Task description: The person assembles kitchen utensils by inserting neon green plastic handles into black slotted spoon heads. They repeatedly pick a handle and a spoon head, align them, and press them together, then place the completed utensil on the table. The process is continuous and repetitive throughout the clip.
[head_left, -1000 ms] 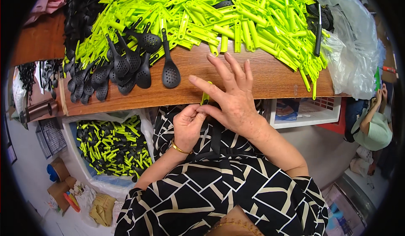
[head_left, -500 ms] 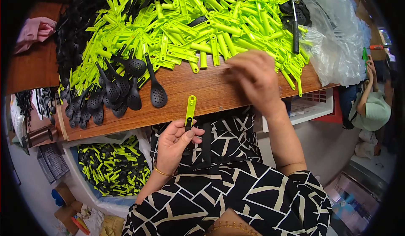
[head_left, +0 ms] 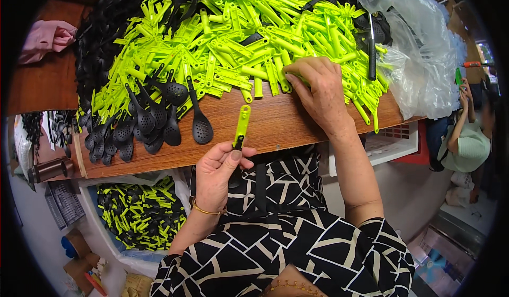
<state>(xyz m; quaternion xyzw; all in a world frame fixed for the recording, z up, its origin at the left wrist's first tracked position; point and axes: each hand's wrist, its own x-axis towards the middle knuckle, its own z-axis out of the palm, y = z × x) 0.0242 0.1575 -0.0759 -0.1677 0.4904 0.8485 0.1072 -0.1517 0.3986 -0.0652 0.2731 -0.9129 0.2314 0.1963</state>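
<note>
My left hand (head_left: pixel 216 169) is closed in a pinch around a black spoon whose end sits in a lime-green handle (head_left: pixel 243 121); the handle points up and away from me. The spoon's bowl is mostly hidden below my fingers against the dark clothing. At the front edge of the lime-green handle pile (head_left: pixel 233 42), the thumb and fingers of my right hand (head_left: pixel 321 90) come together on a loose handle (head_left: pixel 280 74). Several black perforated spoons lie left of centre; the nearest single one (head_left: pixel 202 127) has its bowl toward me.
The wooden table (head_left: pixel 238 101) ends just in front of my body. Below it at left stands a bin (head_left: pixel 140 212) full of black and green pieces. A white crate (head_left: pixel 382 151), clear plastic bag (head_left: pixel 419 53) and black-gripped rod (head_left: pixel 372 58) are at right. Another person (head_left: pixel 466 143) is far right.
My right hand has come down from a blurred hover above the table onto the pile's front edge, its fingers closing on a handle. My left hand still holds the spoon and handle.
</note>
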